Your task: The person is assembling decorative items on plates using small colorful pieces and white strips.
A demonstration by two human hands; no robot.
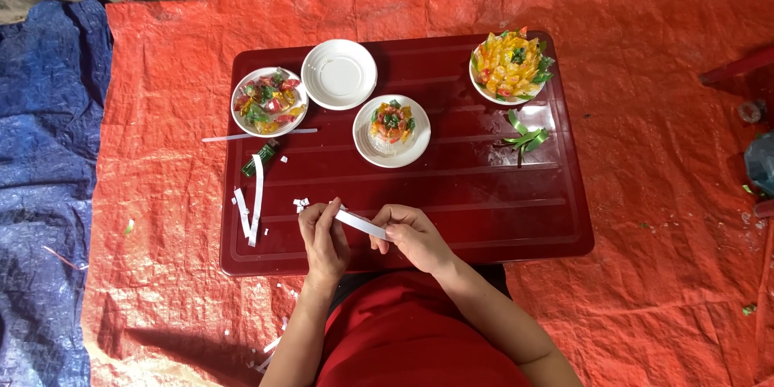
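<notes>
Over the near edge of a dark red low table, my left hand and my right hand together hold a short white strip, each pinching one end. A white plate just beyond my hands carries a small mound of wrapped sweets in yellow, red and green. At the back left, a white bowl holds loose wrapped sweets. An empty white bowl sits beside it. At the back right, a white plate bears a larger dome of yellow wrapped sweets.
White strips and small white scraps lie on the table's left side, near a small green packet. Green strips lie at the right. An orange tarp covers the ground, with a blue tarp at the left.
</notes>
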